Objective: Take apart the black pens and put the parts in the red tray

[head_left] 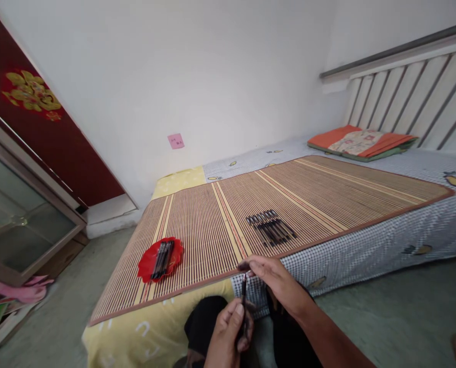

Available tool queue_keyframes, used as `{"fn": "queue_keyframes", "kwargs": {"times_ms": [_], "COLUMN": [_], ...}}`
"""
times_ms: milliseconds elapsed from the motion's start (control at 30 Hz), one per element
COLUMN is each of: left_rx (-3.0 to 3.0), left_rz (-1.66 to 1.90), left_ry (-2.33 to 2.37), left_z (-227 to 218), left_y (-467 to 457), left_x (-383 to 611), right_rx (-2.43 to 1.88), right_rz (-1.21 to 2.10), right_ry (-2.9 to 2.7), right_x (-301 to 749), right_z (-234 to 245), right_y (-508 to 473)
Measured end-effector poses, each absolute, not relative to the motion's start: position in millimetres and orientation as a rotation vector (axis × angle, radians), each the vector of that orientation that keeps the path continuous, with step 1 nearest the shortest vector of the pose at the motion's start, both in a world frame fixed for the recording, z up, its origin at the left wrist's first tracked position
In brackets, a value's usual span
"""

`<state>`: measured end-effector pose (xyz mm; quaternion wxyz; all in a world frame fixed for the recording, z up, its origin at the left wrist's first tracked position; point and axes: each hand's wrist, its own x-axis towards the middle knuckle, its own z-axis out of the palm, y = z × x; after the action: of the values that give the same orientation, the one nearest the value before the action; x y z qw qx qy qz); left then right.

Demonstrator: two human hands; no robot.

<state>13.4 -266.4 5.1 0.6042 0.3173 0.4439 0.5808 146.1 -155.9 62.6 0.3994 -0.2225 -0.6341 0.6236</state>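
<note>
My left hand (231, 324) is closed around a dark pen (244, 289), held upright at the front edge of the bed. My right hand (270, 271) is at the upper end of that pen, fingers drawn together. Whatever sits between those fingers is too small to make out. Dark smudges show on the fingertips. Just beyond, a row of several black pens (272, 227) lies side by side on the striped mat (197, 225). To the left, a red scalloped plate (145, 263) bears several more dark pens (162, 260).
The mat covers a bed with a patterned sheet (385, 255) and yellow cloth (132, 332). A folded orange cloth (327, 138) lies near the white slatted headboard (415, 97). On the left stand a glass-fronted cabinet (17, 214) and a dark red door (59, 148).
</note>
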Motion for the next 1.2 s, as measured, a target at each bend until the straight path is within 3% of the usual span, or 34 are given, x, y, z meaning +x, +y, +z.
{"fn": "queue_keyframes", "kwargs": {"times_ms": [1200], "left_rx": [0.685], "left_rz": [1.361], "left_ry": [1.068], "left_z": [2.1], "left_y": [-265.2], "left_x": [11.3], "right_rx": [-0.624], "right_rz": [1.545], "right_ry": [-1.635], "right_x": [141.1], "right_z": [55.7], "right_y": [-152.6]}}
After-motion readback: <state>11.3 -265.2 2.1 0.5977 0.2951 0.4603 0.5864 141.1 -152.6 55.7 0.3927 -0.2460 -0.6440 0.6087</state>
